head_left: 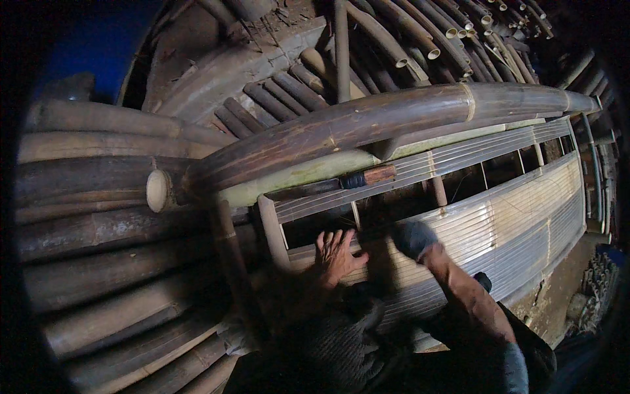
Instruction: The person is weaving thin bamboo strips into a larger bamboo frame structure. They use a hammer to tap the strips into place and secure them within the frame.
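My left hand (339, 256) is open, its fingers spread over the near slats at the left end of a slatted bamboo panel (518, 213). To its right, my right hand (417, 240), in a dark grey glove, is closed and rounded above the slats. Motion blurs it, and a dark smeared shape beside it hides what it holds. A tool with a wooden handle (379, 174) and dark binding lies along the far slats, its long dark end pointing left. Open gaps show between the panel's far and near slats.
Behind the panel runs a thick dark bamboo pole (341, 125), with a pale green length (302, 174) below it. Large bamboo poles (98, 226) are stacked at the left. Many cut poles (426, 39) lie at the back, near a concrete ledge (230, 82).
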Tool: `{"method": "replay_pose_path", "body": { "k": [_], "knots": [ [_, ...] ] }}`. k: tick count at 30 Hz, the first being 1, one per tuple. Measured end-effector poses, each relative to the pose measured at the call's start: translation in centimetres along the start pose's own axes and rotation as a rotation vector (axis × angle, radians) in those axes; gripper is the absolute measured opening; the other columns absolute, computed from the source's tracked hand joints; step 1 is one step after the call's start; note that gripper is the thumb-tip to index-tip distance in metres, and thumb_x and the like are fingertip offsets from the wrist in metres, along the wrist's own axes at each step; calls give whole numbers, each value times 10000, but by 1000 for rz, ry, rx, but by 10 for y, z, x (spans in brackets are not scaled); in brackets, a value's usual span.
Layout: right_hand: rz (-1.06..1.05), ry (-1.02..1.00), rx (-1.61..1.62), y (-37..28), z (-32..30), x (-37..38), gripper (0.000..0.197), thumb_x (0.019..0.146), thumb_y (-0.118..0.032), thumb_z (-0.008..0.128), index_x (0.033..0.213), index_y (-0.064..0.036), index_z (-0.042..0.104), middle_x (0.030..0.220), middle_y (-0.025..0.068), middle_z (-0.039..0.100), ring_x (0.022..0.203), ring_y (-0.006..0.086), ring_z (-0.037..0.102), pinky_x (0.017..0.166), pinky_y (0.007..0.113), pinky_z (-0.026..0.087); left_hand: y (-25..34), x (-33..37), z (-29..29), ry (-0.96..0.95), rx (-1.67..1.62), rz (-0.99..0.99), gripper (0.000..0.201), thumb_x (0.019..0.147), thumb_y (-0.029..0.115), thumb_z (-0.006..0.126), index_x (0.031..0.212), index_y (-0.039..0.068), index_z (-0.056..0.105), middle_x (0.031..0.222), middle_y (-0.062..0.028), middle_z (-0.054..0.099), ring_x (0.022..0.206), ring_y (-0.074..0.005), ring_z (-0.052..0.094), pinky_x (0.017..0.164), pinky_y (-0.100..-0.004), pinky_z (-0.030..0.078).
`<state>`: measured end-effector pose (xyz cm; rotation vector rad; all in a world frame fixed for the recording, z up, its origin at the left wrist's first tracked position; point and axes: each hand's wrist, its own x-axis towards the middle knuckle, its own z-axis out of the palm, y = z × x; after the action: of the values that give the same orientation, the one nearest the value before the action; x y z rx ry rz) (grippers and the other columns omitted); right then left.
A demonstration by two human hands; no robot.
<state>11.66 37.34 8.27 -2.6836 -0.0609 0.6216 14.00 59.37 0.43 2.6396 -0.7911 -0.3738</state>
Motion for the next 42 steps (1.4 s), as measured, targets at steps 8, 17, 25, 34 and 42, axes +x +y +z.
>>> {"method": "replay_pose_path", "body": {
  "k": [8,17,25,34,42],
  "knots": [
    [26,90,566,-66,90,-35,228,812,-213,522,877,-41,658,870,194,666,816,353,644,701,441,516,-2,4,3,405,106,223,654,721,619,616,1127,107,596,923,-84,578,890,-280,532,992,-473,293],
    [19,50,323,-5,75,-57,286,886,-273,494,901,-22,629,830,178,667,797,367,638,687,452,512,-4,2,-11,67,-177,-63,667,733,392,720,1270,70,492,1203,-166,527,1158,-349,453,1032,-484,262],
    [653,533,767,125,85,75,310,901,-325,505,996,-41,585,887,182,644,790,297,614,701,418,491,-35,36,-12,298,32,-76,514,807,218,616,1276,52,487,1355,-148,419,1235,-395,364,1030,-518,283],
    [989,817,1158,98,79,64,509,898,-452,478,937,36,619,884,259,647,824,378,634,708,431,466,-34,22,-20,321,14,36,363,870,205,527,1193,40,542,1216,-180,482,1106,-376,426,948,-490,335],
    [867,843,1245,91,93,22,338,876,-314,512,880,8,616,746,164,637,653,288,625,621,399,496,-36,20,-13,102,-147,52,277,900,246,528,938,-2,645,954,-200,543,919,-414,492,874,-484,382]
  ]
}}
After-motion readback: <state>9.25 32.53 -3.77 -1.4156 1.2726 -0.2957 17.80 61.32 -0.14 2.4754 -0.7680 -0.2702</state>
